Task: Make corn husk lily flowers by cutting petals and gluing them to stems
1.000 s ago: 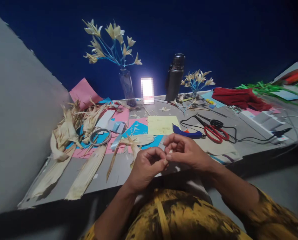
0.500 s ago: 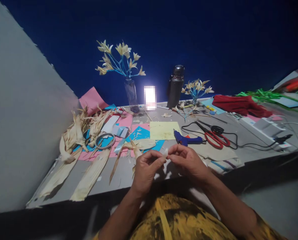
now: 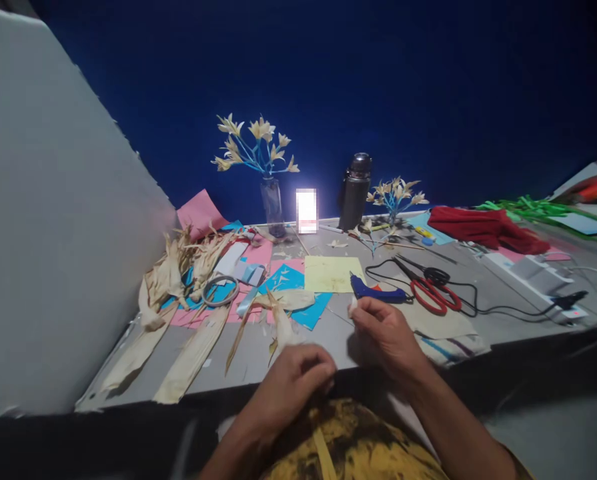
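Observation:
My right hand (image 3: pixel 385 333) pinches a small pale piece (image 3: pixel 353 305), which looks like corn husk, between thumb and fingertips just in front of the blue glue gun (image 3: pixel 378 291). Lower and to the left, at the table's front edge, is my left hand (image 3: pixel 298 377). Its fingers are curled against the thumb, and whatever they may hold is hidden. Beyond this hand lie a pointed husk strip (image 3: pixel 282 323) and a wider husk piece (image 3: pixel 298 300) on blue paper (image 3: pixel 311 317). A yellow sheet (image 3: pixel 331 272) lies left of the glue gun.
Dried husks (image 3: pixel 171 273) and a tape roll (image 3: pixel 221 290) lie at left. Husk flowers stand in a glass vase (image 3: pixel 273 207) near a bright screen (image 3: pixel 307 211) and flask (image 3: pixel 355 193). At right are red-handled scissors (image 3: pixel 435 297), a power strip (image 3: pixel 528 283) and red cloth (image 3: pixel 483 229).
My hands have parted: the left has dropped toward the table's edge, while the right has shifted slightly right with the small pale piece. The camera view has tilted up a little.

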`<state>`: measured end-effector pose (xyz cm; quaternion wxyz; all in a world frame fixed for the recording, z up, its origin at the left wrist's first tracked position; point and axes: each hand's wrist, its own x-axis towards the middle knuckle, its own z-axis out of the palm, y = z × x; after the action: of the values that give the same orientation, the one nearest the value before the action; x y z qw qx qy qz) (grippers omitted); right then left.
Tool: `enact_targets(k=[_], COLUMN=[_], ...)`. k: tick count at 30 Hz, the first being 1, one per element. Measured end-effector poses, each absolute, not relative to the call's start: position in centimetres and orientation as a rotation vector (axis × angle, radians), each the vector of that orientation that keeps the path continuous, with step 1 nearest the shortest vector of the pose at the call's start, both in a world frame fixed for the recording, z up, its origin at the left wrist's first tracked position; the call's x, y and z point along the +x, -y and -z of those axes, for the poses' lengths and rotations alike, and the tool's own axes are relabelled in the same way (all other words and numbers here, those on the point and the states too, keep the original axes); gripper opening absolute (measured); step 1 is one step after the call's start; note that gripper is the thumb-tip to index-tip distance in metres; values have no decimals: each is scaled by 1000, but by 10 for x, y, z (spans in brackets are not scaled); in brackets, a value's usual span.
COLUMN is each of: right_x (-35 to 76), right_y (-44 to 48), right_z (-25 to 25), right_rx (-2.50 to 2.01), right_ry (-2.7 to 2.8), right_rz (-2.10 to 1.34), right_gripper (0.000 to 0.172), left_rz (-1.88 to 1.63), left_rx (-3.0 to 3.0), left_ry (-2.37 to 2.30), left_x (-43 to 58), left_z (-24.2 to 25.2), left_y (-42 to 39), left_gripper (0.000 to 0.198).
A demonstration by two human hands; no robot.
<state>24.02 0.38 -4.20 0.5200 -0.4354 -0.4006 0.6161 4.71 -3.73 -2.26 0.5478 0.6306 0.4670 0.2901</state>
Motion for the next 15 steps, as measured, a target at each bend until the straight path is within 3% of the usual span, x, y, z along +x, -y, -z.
enact_targets(k=[2,4,9,15], right_x=[250,257,254,227], right_y=[-11,-17,-21,-8], right_z=[39,35,30,21], right_rx=[-1052,-1061,-1105,-1138], right_ry=[946,948,963,1154], right_rz=[-1451,-1446,-1457,-1501], right_gripper=[31,31,30,27], left_rz=[-586,-884,-1199,-1000], left_rx=[1748,1796,1287,1150], left_ry=[-1183,-1435,-1727,-1205], left_x=[25,0,-34,17], left_z=[15,9,-9,5], left_y=[45,52,53,24], left_gripper=[16,17,27,23])
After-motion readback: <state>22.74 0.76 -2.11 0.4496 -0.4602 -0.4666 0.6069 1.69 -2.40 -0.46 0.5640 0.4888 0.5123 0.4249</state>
